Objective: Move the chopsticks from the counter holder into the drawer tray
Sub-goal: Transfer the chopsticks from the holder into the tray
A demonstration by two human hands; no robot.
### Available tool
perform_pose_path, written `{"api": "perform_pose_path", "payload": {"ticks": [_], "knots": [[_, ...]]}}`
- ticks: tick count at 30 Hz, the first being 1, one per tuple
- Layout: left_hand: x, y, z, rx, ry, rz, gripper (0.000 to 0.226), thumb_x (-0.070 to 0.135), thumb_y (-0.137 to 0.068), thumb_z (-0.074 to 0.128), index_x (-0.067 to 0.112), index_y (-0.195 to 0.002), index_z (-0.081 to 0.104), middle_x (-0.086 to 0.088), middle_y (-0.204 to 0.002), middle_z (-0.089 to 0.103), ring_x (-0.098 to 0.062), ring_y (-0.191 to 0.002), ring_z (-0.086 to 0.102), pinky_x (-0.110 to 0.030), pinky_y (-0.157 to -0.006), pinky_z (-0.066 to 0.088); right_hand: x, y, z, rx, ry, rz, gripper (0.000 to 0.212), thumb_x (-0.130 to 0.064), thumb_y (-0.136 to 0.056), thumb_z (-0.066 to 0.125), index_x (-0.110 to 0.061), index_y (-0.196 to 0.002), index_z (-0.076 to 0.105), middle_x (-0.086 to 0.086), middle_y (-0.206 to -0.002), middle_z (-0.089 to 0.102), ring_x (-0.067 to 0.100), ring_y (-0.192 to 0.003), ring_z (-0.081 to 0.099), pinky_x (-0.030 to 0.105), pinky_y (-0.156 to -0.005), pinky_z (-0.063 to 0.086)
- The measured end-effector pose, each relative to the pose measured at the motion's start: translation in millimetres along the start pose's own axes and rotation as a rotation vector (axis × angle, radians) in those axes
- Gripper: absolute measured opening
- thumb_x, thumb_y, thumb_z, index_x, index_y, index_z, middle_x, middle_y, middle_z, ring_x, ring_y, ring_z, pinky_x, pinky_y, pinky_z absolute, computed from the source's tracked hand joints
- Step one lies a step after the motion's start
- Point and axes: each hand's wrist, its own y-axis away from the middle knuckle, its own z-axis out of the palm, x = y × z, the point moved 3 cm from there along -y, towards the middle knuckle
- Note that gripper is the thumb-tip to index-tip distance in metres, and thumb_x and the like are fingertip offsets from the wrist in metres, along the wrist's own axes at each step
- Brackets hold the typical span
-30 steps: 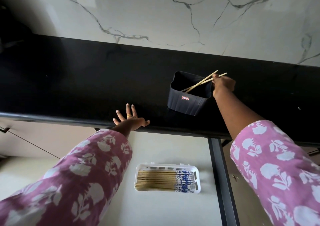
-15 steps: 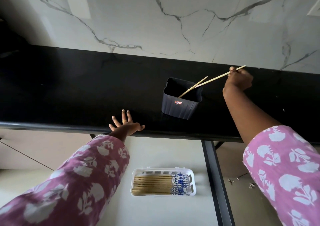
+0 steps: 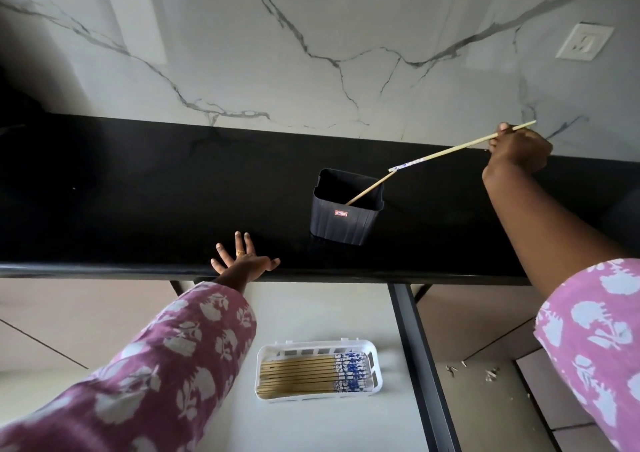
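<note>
head: holder (image 3: 341, 217) keeps one chopstick (image 3: 367, 191); tray (image 3: 375, 368) full.

Right hand (image 3: 517, 150) is up high and far out to the right, arm stretched almost straight, fingers pinched closed around a chopstick (image 3: 460, 146). Left hand (image 3: 242, 261) sits low at the tabletop (image 3: 138, 191) edge, palm down, fingers spread wide. Both forearms bare past patterned pink sleeves.
</note>
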Motion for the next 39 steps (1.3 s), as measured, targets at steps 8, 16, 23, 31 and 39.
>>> {"api": "perform_pose_path", "payload": {"ticks": [8, 16, 23, 31, 39], "knots": [[3.9, -4.7, -2.6, 0.026, 0.003, 0.038, 0.094, 0.071, -0.082, 0.039, 0.026, -0.150, -0.007, 0.011, -0.157, -0.013, -0.039, -0.142, -0.017, -0.054, -0.113, -0.007, 12.2, 50.4, 13.1, -0.420, -0.054, 0.107, 0.030, 0.001, -0.090, 0.053, -0.019, -0.068, 0.060, -0.002, -0.070, 0.060, 0.007, -0.062, 0.057, 0.017, -0.059, 0.051], [3.5, -9.7, -1.6, 0.022, 0.012, 0.041, 0.098, 0.069, -0.080, 0.046, 0.027, -0.149, -0.010, 0.014, -0.155, -0.020, -0.038, -0.141, -0.022, -0.055, -0.112, -0.008, 90.6, 145.8, 36.2, -0.924, 0.258, -0.004, 0.009, 0.007, -0.086, 0.057, 0.004, -0.085, 0.065, -0.002, -0.061, 0.061, -0.006, -0.044, 0.059, 0.010, -0.051, 0.051], [4.7, -11.8, 0.8, 0.006, -0.001, 0.030, 0.097, 0.066, -0.082, 0.047, 0.027, -0.149, -0.012, 0.013, -0.155, -0.023, -0.038, -0.140, -0.024, -0.056, -0.112, -0.008, 174.7, 227.8, 22.5, -1.341, 0.724, -0.190, 0.009, 0.002, -0.078, 0.067, 0.004, -0.085, 0.071, 0.016, -0.077, 0.071, 0.012, -0.060, 0.061, 0.023, -0.063, 0.051], [4.5, -14.9, 1.3, -0.002, -0.003, 0.019, 0.096, 0.065, -0.083, 0.047, 0.027, -0.149, -0.012, 0.013, -0.154, -0.023, -0.039, -0.139, -0.025, -0.055, -0.112, -0.009, 248.7, 305.9, -20.6, -1.751, 1.212, -0.575, 0.016, -0.010, -0.082, 0.056, -0.008, -0.092, 0.069, 0.018, -0.099, 0.069, 0.035, -0.092, 0.065, 0.035, -0.079, 0.050], [3.0, -21.7, 5.0, -0.014, -0.010, 0.005, 0.097, 0.066, -0.082, 0.048, 0.029, -0.148, -0.014, 0.014, -0.154, -0.025, -0.039, -0.139, -0.026, -0.055, -0.111, -0.009, 297.4, 342.5, -43.3, -1.857, 1.379, -0.801, 0.023, -0.002, -0.088, 0.048, 0.000, -0.106, 0.062, 0.021, -0.112, 0.064, 0.039, -0.105, 0.061, 0.039, -0.084, 0.048]]}}
